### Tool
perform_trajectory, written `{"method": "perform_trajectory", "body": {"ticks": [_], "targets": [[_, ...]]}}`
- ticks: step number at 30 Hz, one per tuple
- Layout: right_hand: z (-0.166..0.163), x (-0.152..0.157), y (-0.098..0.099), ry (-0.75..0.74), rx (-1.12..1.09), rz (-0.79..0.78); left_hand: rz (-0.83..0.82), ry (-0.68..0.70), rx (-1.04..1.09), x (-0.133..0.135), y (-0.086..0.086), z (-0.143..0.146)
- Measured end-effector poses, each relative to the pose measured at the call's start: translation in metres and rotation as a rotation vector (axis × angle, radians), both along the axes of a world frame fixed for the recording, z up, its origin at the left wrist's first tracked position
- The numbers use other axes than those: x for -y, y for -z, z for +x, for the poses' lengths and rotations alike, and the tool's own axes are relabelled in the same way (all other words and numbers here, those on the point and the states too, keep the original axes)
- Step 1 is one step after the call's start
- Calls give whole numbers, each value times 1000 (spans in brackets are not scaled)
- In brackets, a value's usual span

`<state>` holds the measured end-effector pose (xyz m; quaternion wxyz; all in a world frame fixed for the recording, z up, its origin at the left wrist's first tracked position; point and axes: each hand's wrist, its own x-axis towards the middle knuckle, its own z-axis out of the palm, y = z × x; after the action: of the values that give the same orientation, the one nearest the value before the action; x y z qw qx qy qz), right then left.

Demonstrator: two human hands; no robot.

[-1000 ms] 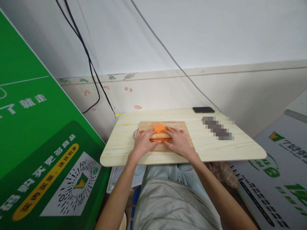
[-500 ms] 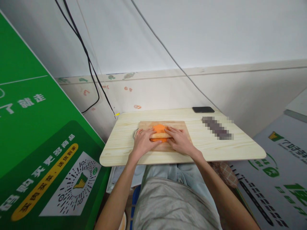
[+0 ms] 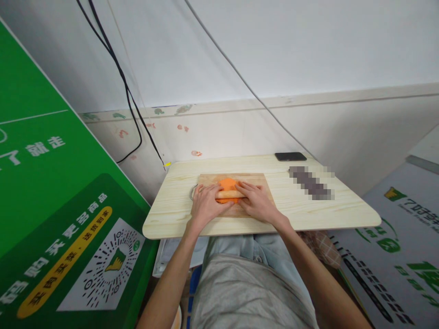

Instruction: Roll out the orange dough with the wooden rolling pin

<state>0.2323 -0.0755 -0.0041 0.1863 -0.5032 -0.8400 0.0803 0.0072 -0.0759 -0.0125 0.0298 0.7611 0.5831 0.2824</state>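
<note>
A flattened sheet of orange dough [image 3: 227, 184] lies on a wooden cutting board [image 3: 256, 178]. Across the dough runs a light wooden rolling pin [image 3: 230, 194], its two ends hidden under my hands. My left hand [image 3: 208, 201] presses on the pin's left end, fingers over it and thumb along the near side. On the right end rests my right hand [image 3: 255, 199], with its fingers laid over the pin. A metal ring handle [image 3: 193, 192] shows at the board's left edge, beside my left hand.
The pale wood-grain table [image 3: 171, 201] stands against the white wall. A black phone [image 3: 290, 156] lies at its back right, with a pixelated dark object [image 3: 310, 183] in front of it. A green printed panel [image 3: 68, 183] stands at the left, and a white printed one [image 3: 404, 228] at the right.
Both hands stay on the rolling pin in nearly the same place. My left hand has shifted very slightly to the right.
</note>
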Motion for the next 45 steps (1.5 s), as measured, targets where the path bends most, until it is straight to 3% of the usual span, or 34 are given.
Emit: {"method": "perform_trajectory", "body": {"ticks": [8,17,25,35,45], "targets": [[-5,5,-4,57,29,-12,-27,11,4,1,-1,3],[-8,12,-1,50,50,60,-95,234,9,-8,-1,-32],[-8,17,6,61,24,121,-47,210,-7,-6,4,-32],[-10,32,20,91,-107,202,23,286,5,11,9,-35],[-9,40,20,83,-163,171,35,272,43,21,12,-38]]}}
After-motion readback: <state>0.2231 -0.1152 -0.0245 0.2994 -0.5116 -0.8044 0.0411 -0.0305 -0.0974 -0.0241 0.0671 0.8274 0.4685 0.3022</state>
